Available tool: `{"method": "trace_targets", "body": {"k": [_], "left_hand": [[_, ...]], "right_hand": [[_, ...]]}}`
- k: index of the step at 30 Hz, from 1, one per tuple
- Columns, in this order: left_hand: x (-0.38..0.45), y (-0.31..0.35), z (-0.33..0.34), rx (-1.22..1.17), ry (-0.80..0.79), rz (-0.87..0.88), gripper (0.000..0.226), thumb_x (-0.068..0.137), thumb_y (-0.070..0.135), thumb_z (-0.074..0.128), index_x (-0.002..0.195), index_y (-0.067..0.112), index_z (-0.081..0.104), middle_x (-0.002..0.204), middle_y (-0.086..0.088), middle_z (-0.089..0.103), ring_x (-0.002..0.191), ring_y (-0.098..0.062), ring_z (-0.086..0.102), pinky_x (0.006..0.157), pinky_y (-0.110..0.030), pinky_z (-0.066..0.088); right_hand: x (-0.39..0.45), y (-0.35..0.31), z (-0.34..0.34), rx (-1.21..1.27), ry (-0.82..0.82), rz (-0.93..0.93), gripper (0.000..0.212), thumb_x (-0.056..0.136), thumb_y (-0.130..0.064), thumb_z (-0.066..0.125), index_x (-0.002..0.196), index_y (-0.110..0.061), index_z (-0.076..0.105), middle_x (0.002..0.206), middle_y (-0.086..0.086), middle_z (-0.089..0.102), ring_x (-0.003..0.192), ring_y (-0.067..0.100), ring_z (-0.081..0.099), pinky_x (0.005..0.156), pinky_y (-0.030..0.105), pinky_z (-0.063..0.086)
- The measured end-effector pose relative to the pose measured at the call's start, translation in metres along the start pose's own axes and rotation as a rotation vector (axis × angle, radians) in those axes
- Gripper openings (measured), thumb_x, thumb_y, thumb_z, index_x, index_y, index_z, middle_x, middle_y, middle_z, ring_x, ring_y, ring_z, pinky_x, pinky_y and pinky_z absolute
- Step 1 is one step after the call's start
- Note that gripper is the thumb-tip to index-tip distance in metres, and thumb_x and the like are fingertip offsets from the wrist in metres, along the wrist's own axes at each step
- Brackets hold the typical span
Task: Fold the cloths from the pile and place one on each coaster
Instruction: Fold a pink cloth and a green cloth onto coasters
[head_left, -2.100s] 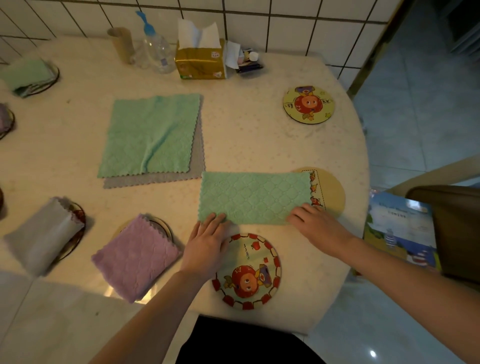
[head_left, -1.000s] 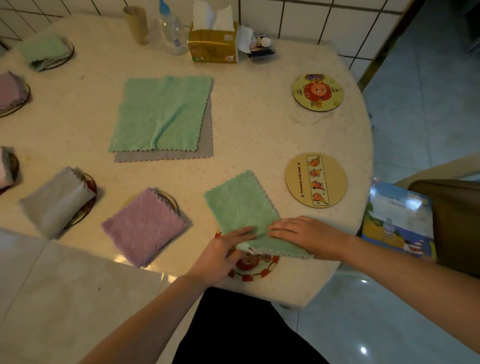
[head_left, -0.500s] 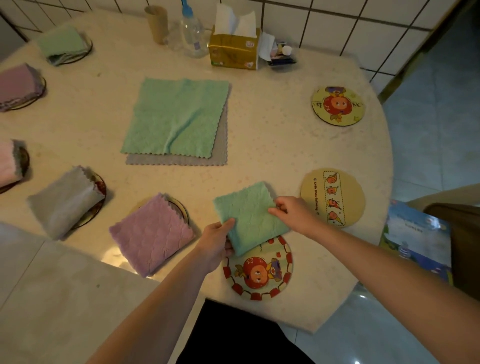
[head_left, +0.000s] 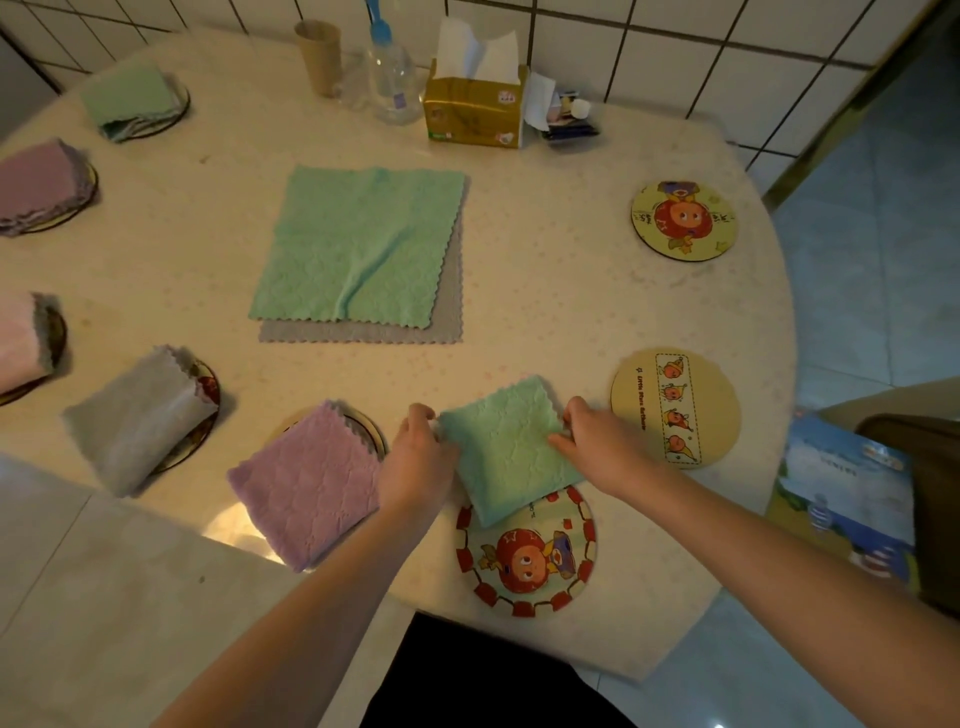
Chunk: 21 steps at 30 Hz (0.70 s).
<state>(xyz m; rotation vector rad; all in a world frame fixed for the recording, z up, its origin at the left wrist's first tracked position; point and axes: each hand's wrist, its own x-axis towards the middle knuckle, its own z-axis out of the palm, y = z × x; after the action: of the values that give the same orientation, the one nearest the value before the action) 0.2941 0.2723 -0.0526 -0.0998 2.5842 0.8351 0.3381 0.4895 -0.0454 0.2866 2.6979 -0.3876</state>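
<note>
Hands pinch one small folded green cloth from both sides; the left hand has its grip closed on the cloth's left edge, the right hand has its grip closed on the right edge; the cloth's near corner overlaps the far rim of the red-bordered coaster at the surface's near edge; a tan coaster lies bare just right of the right hand, and a yellow coaster sits farther back; a folded purple cloth covers a coaster just left of the left hand; beyond it a folded grey cloth rests on another; the pile, an open green cloth over a grey one, lies mid-surface.
</note>
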Motion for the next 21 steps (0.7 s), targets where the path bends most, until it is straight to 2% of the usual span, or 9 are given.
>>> {"method": "trace_targets", "body": {"k": [3, 6, 10, 14, 15, 19, 21], "left_hand": [[0.015, 0.004, -0.008, 0.11, -0.004, 0.134, 0.046, 0.088, 0.022, 0.062, 0.128, 0.015, 0.041, 0.125, -0.006, 0.049, 0.105, -0.028, 0.056, 0.083, -0.041, 0.05], [0.029, 0.009, -0.012, 0.158, -0.063, 0.139, 0.043, 0.087, 0.026, 0.063, 0.125, 0.011, 0.048, 0.119, -0.008, 0.054, 0.108, -0.028, 0.053, 0.091, -0.04, 0.046], [0.035, 0.016, -0.013, 0.195, -0.136, 0.109, 0.031, 0.088, 0.031, 0.061, 0.109, 0.009, 0.058, 0.105, -0.009, 0.058, 0.099, -0.029, 0.056, 0.08, -0.037, 0.046], [0.039, 0.02, -0.013, 0.194, -0.156, 0.052, 0.034, 0.085, 0.029, 0.066, 0.111, 0.009, 0.056, 0.108, -0.01, 0.06, 0.098, -0.028, 0.055, 0.079, -0.036, 0.048], [0.04, 0.021, -0.013, 0.185, -0.162, 0.034, 0.035, 0.085, 0.029, 0.067, 0.112, 0.009, 0.056, 0.108, -0.01, 0.06, 0.099, -0.028, 0.055, 0.079, -0.036, 0.048], [0.04, 0.023, -0.013, 0.174, -0.183, -0.001, 0.033, 0.086, 0.029, 0.066, 0.109, 0.007, 0.06, 0.104, -0.011, 0.062, 0.089, -0.026, 0.056, 0.072, -0.033, 0.047], [0.04, 0.022, -0.013, 0.17, -0.176, 0.016, 0.03, 0.086, 0.028, 0.067, 0.106, 0.007, 0.062, 0.103, -0.011, 0.062, 0.088, -0.026, 0.055, 0.07, -0.032, 0.045]], "right_hand": [[-0.007, -0.005, 0.003, 0.056, -0.007, 0.079, 0.042, 0.089, -0.051, 0.049, 0.105, -0.012, 0.045, 0.093, 0.003, 0.06, 0.076, 0.022, 0.058, 0.058, 0.033, 0.047], [-0.009, -0.008, 0.005, 0.221, -0.063, 0.204, 0.048, 0.085, -0.047, 0.059, 0.108, -0.007, 0.044, 0.095, 0.006, 0.058, 0.077, 0.021, 0.053, 0.059, 0.031, 0.041], [-0.003, -0.009, 0.001, 0.481, -0.158, 0.335, 0.05, 0.08, -0.042, 0.067, 0.107, -0.007, 0.043, 0.092, 0.005, 0.052, 0.078, 0.02, 0.053, 0.052, 0.027, 0.036], [-0.001, -0.006, -0.005, 0.739, -0.214, 0.412, 0.028, 0.079, -0.028, 0.07, 0.086, -0.007, 0.055, 0.075, 0.004, 0.054, 0.061, 0.015, 0.049, 0.049, 0.026, 0.037], [0.0, -0.005, -0.006, 0.781, -0.22, 0.432, 0.025, 0.079, -0.025, 0.071, 0.086, -0.005, 0.059, 0.072, 0.004, 0.054, 0.058, 0.015, 0.047, 0.049, 0.027, 0.037], [0.0, 0.0, -0.01, 0.833, -0.225, 0.464, 0.028, 0.077, -0.022, 0.075, 0.093, -0.003, 0.063, 0.072, 0.004, 0.058, 0.056, 0.015, 0.048, 0.049, 0.027, 0.039], [-0.002, 0.002, -0.009, 0.806, -0.216, 0.44, 0.029, 0.077, -0.023, 0.075, 0.096, -0.005, 0.062, 0.079, 0.003, 0.059, 0.068, 0.017, 0.053, 0.06, 0.031, 0.045]]}}
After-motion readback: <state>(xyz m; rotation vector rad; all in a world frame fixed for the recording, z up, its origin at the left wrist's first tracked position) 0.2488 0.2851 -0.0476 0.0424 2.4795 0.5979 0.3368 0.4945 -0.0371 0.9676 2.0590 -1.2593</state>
